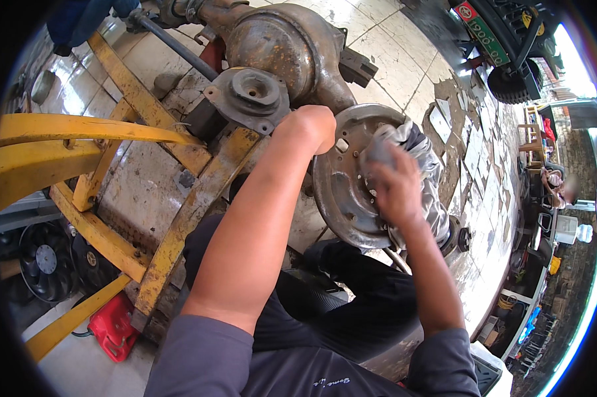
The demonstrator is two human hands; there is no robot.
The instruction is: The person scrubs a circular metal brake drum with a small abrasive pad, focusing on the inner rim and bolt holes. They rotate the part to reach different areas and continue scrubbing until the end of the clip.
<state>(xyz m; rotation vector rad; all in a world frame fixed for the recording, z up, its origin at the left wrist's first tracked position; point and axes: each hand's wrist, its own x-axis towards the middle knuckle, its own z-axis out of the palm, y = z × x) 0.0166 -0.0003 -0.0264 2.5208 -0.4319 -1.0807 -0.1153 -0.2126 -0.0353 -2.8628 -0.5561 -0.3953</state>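
the person's grey sleeves [206, 357] sit lowest in view, both bare forearms reaching up from them. the right hand [396, 188] is closed over a crumpled grey rag [423, 155], pressing it flat against the face of a round metal backing plate [341, 192]. the left hand [311, 126] curls over the plate's upper rim, fingers hidden behind it. beyond the left hand sits a rusty axle housing [278, 46]; below that hand's forearm runs a yellow steel frame [186, 212].

Left hand [317, 127] fisted, right hand [396, 188] clutching
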